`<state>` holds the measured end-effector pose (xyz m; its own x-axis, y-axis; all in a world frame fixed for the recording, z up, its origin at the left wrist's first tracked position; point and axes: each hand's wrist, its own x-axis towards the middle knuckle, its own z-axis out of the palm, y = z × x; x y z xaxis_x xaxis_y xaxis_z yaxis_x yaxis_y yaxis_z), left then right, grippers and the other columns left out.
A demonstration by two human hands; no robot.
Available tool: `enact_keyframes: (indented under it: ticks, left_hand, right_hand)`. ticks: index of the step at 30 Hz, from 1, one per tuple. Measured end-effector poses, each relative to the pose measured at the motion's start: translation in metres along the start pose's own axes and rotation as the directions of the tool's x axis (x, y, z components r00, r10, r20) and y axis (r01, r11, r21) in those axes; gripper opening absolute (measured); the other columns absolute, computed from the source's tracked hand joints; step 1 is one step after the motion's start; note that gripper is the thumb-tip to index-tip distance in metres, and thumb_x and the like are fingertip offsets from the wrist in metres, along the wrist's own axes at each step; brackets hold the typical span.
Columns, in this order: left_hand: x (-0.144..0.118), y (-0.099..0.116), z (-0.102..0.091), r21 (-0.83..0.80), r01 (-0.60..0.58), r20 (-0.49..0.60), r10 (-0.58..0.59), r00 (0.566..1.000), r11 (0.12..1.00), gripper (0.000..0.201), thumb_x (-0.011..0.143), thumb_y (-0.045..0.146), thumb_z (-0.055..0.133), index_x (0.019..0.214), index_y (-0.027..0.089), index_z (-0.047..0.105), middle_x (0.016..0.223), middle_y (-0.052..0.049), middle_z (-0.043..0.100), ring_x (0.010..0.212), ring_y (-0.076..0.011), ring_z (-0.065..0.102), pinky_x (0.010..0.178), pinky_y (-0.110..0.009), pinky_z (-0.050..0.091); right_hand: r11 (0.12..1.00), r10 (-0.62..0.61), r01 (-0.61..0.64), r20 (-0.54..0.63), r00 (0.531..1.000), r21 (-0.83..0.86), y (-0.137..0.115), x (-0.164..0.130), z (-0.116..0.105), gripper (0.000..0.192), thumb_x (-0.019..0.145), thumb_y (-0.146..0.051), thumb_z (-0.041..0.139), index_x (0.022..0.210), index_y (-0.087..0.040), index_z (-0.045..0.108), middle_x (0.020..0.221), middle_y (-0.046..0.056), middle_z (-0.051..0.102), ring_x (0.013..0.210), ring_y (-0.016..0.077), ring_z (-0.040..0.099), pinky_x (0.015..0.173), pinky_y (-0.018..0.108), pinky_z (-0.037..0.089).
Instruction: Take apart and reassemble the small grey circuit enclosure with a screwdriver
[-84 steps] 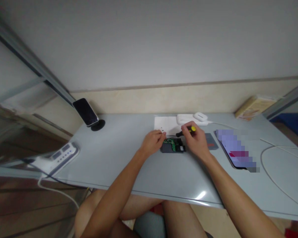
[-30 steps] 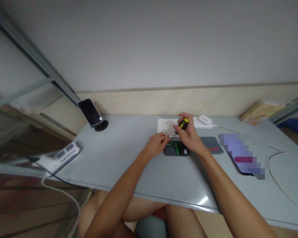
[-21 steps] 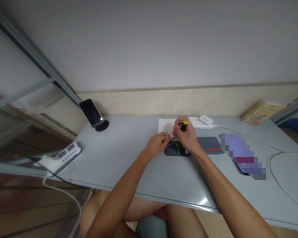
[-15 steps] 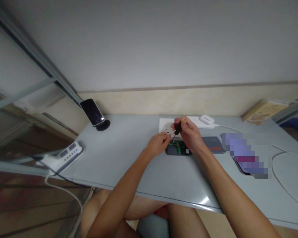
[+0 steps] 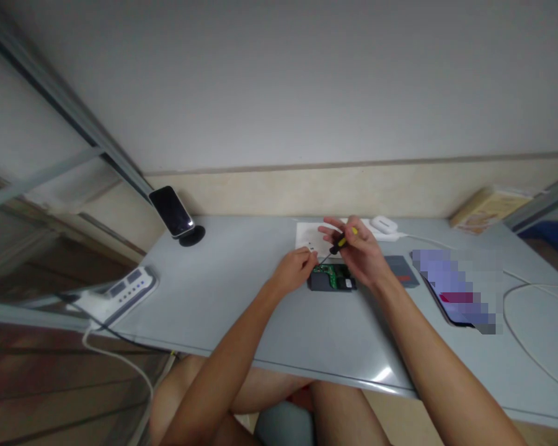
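My right hand (image 5: 360,251) holds a black-and-yellow screwdriver (image 5: 340,243) between thumb and fingers, with some of the other fingers stretched out. Its thin shaft slants down to the left, toward the upper left corner of an opened dark device (image 5: 323,283). A green circuit board (image 5: 331,272) and black parts show inside that device, which lies on the table. My left hand (image 5: 295,271) is closed in a pinch at the same corner, its fingertips close to the screwdriver's tip. What those fingertips hold, if anything, is too small to make out.
Behind the device lies a white sheet (image 5: 304,232) with small dark specks, near a white earbud case (image 5: 384,224). A dark grey cover-like panel (image 5: 402,263) and a pixelated phone (image 5: 446,291) are to the right. Leftward stand a phone on a stand (image 5: 172,212) and a power strip (image 5: 125,291).
My right hand's fingers have loosened and spread, and the screwdriver's handle leans further right, showing more yellow. My left hand stays pinched at the device's corner. The view has shifted slightly.
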<state>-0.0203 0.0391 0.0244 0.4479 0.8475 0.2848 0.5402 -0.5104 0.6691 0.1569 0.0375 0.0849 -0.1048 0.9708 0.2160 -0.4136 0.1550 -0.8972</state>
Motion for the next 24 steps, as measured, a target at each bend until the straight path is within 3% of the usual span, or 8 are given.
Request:
enact_keyframes:
  ticks: [3,5,8,12,16,19,22,24]
  left_hand:
    - [0.001,-0.002,0.002,-0.001,0.001,0.003,-0.001,1.000,1.000,0.056,0.108,0.044,0.031,0.086,0.016,0.074,0.085,-0.007,0.067,0.082,-0.0176,0.066,0.083,-0.030,0.052]
    - [0.001,-0.004,0.003,-0.006,0.012,0.000,-0.012,1.000,1.000,0.057,0.108,0.046,0.031,0.088,0.016,0.075,0.085,-0.007,0.067,0.082,-0.0171,0.066,0.083,-0.029,0.051]
    - [0.000,-0.004,0.003,-0.026,0.015,-0.008,-0.015,1.000,1.000,0.058,0.108,0.048,0.030,0.088,0.016,0.074,0.084,-0.006,0.067,0.082,-0.0168,0.065,0.083,-0.029,0.051]
    - [0.000,-0.003,0.003,-0.030,0.014,-0.002,-0.014,1.000,0.999,0.058,0.108,0.047,0.030,0.088,0.016,0.074,0.084,-0.006,0.066,0.080,-0.0168,0.064,0.081,-0.029,0.051]
    - [0.001,-0.002,0.002,-0.031,0.030,0.005,-0.030,1.000,0.999,0.058,0.108,0.046,0.030,0.086,0.016,0.073,0.083,-0.006,0.066,0.078,-0.0164,0.064,0.078,-0.029,0.051]
    - [0.001,-0.002,0.002,-0.039,0.029,0.004,-0.029,1.000,0.999,0.057,0.108,0.045,0.030,0.084,0.016,0.073,0.084,-0.006,0.066,0.079,-0.0170,0.065,0.081,-0.029,0.051]
    - [0.001,-0.003,0.002,-0.033,0.033,0.000,-0.033,0.999,0.999,0.057,0.108,0.045,0.030,0.084,0.017,0.073,0.084,-0.006,0.067,0.080,-0.0170,0.065,0.082,-0.030,0.051]
    - [0.001,-0.003,0.003,-0.035,0.030,-0.003,-0.030,1.000,0.999,0.057,0.108,0.046,0.030,0.084,0.017,0.073,0.084,-0.006,0.067,0.081,-0.0172,0.065,0.082,-0.030,0.051]
  right_hand:
    - [0.999,-0.037,0.037,-0.016,0.999,0.034,0.007,0.001,0.002,0.051,0.072,-0.062,0.083,0.077,-0.026,0.046,0.061,-0.006,0.047,0.052,0.0111,0.047,0.052,0.024,0.042]
    - [0.997,-0.061,0.063,-0.045,0.997,0.042,0.011,0.003,0.005,0.048,0.078,-0.070,0.072,0.079,-0.026,0.051,0.056,-0.009,0.031,0.045,0.0100,0.033,0.045,0.024,0.034]
    - [0.999,-0.046,0.047,-0.038,0.998,0.019,0.010,0.002,0.009,0.049,0.087,-0.075,0.056,0.088,-0.026,0.059,0.066,-0.003,0.045,0.054,0.0134,0.046,0.052,0.029,0.043]
    - [0.997,-0.040,0.041,0.021,0.999,-0.062,0.005,-0.002,0.011,0.044,0.076,-0.064,0.075,0.084,-0.026,0.055,0.093,0.004,0.064,0.079,0.0198,0.065,0.074,0.036,0.053]
    - [0.998,-0.055,0.055,0.011,0.998,-0.041,0.010,-0.004,0.013,0.053,0.071,-0.057,0.085,0.083,-0.028,0.042,0.068,-0.006,0.054,0.057,0.0131,0.053,0.060,0.028,0.046]
    - [0.992,-0.083,0.080,-0.032,0.996,-0.094,0.012,-0.002,0.016,0.047,0.083,-0.071,0.065,0.086,-0.029,0.044,0.058,-0.009,0.036,0.048,0.0124,0.037,0.048,0.026,0.035]
    - [0.991,-0.079,0.074,-0.044,0.996,-0.108,0.008,-0.002,0.016,0.045,0.092,-0.073,0.046,0.090,-0.028,0.053,0.065,-0.003,0.043,0.056,0.0158,0.047,0.054,0.031,0.044]
    - [0.992,-0.073,0.070,-0.026,0.997,-0.101,0.004,-0.002,0.013,0.042,0.090,-0.068,0.054,0.086,-0.026,0.056,0.077,0.002,0.055,0.069,0.0182,0.058,0.064,0.034,0.050]
